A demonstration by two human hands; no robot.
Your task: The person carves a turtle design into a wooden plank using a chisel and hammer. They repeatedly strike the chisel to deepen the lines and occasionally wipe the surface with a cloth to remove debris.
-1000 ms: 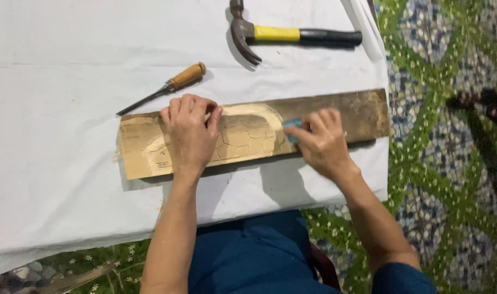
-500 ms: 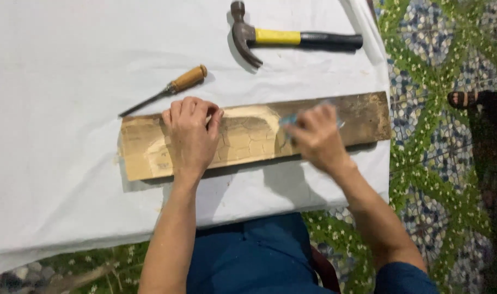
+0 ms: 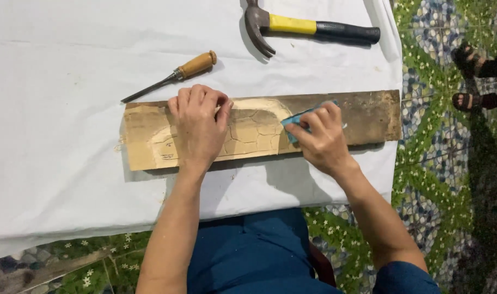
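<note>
My right hand [image 3: 323, 136] is pinched shut on a small folded blue sanding sheet [image 3: 298, 121], fingers pressing it flat against the carved face of the wooden plank [image 3: 368, 114] where the pale, worked wood meets the darker, rough part. My left hand [image 3: 200, 126] lies palm down with fingers spread on the plank's lighter stretch, gripping nothing, just bearing down so the wood does not slide under the rubbing. The plank lies lengthwise across the white cloth [image 3: 58, 109] that covers the table, near its front edge and close to my lap, which puts both arms over it comfortably. Its right end reaches almost to the cloth's right edge. Pencilled crackle lines and a curved outline show on the pale part between my hands. Behind the plank, a chisel [image 3: 172, 76] with a wooden handle rests at a slant, its tip just beside the plank's far edge. Farther back, toward the rear right corner, lies a claw hammer [image 3: 308, 27] with a yellow and black handle, well apart from my hands. Off the table to the right, someone's sandalled feet [image 3: 469, 76] stand on the pebble-patterned floor [image 3: 439, 163].
</note>
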